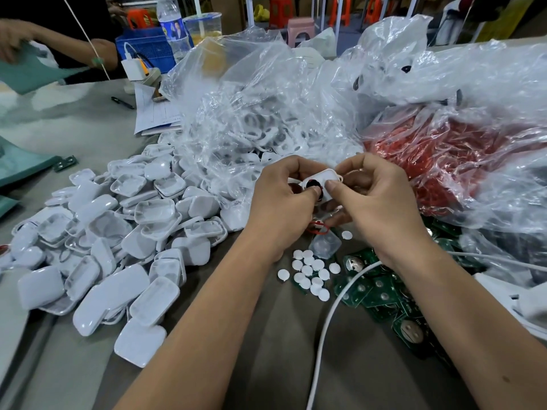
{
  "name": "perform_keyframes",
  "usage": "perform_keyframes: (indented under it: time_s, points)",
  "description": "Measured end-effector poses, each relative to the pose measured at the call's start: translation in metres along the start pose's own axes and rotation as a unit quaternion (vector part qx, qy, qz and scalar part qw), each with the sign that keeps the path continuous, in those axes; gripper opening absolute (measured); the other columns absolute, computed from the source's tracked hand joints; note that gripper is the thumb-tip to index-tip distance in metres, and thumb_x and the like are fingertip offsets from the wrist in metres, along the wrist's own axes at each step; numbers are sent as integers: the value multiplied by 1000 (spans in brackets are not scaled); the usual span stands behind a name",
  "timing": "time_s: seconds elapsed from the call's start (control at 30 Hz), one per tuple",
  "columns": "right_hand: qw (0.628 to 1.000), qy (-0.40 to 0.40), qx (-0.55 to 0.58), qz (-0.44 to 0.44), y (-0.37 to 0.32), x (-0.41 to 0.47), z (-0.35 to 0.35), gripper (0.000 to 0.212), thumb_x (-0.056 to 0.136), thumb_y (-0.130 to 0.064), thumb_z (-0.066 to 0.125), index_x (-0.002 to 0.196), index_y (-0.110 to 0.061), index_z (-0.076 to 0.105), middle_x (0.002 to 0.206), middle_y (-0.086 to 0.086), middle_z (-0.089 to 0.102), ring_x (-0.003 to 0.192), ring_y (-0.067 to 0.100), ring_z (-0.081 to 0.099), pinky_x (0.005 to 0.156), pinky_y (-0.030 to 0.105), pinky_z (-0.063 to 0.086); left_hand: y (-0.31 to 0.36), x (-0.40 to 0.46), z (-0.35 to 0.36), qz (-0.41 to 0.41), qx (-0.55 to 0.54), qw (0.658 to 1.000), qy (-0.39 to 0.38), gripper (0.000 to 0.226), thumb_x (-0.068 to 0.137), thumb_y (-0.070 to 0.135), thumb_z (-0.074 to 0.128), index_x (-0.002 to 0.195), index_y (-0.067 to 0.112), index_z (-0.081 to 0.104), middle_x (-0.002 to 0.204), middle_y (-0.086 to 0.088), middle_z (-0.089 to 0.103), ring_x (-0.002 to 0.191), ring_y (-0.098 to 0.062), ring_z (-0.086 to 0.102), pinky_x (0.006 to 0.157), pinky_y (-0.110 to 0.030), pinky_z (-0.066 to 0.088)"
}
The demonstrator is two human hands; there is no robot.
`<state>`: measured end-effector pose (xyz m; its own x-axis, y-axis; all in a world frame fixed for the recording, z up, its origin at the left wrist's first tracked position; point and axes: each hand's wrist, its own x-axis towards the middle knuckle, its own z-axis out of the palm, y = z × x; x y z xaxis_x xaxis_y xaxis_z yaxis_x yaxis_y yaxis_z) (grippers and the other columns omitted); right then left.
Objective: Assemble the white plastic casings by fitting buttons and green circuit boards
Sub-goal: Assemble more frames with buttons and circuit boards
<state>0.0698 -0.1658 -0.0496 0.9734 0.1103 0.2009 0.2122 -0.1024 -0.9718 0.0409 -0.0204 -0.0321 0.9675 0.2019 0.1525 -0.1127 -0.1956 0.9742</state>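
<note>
Both hands pinch one white rectangular plastic casing (pixel 321 184) above the table: left hand (pixel 281 199) thumb presses its dark round opening, right hand (pixel 376 199) steadies it; loose white round buttons (pixel 310 272) and green circuit boards (pixel 373 294) lie just below within reach.

A white casing (pixel 321 184) sits raised between both hands, tilted, a dark round opening showing in its face. Many more white casings (pixel 118 247) lie heaped on the counter to the left. Small white round buttons (pixel 310 273) are scattered beside overlapping green circuit boards (pixel 373 291).
</note>
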Motion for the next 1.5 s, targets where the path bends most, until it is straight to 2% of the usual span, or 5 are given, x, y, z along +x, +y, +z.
perform_keyframes:
  time_s: [0.37, 0.87, 1.17, 1.33, 1.5]
  points:
    - [999, 47, 4, 19, -1, 1, 1, 19, 85, 7, 79, 84, -10, 69, 61, 6, 71, 45, 21, 68, 46, 27, 55, -6, -3, 11, -26, -6, 999, 30, 24, 88, -6, 64, 92, 15, 73, 89, -10, 73, 78, -33, 75, 51, -40, 60]
    - [998, 57, -18, 10, 0, 5, -5, 9, 93, -17, 74, 85, -21, 77, 59, 5, 71, 45, 23, 69, 47, 30, 56, -11, -2, 10, 3, 59, 998, 22, 15, 81, 16, 72, 93, 26, 73, 85, 10, 74, 78, -22, 73, 69, -41, 63]
    - [998, 62, -4, 27, -6, 8, -10, 13, 95, -12, 74, 84, -19, 78, 54, 4, 68, 38, 16, 59, 43, 22, 48, -5, -1, 2, -62, -45, 997, -10, 25, 102, 27, 64, 88, 6, 69, 74, -9, 75, 52, -20, 62, 48, -25, 49]
    - [998, 14, 50, 26, -16, 7, -16, 7, 94, -6, 74, 89, -7, 78, 51, 1, 62, 37, 8, 51, 36, 19, 39, 8, -3, -1, -247, -288, 917, -122, 45, 108, 40, 45, 105, -1, 63, 86, -21, 74, 58, -25, 71, 51, -23, 58]
    - [996, 11, 89, 27, -25, 6, -20, 7, 90, -7, 80, 83, -9, 79, 70, 7, 74, 53, 17, 65, 47, 26, 52, 11, -5, 1, -333, -437, 815, -181, 44, 94, 34, 62, 111, -6, 66, 104, -29, 71, 70, -32, 76, 62, -28, 64]
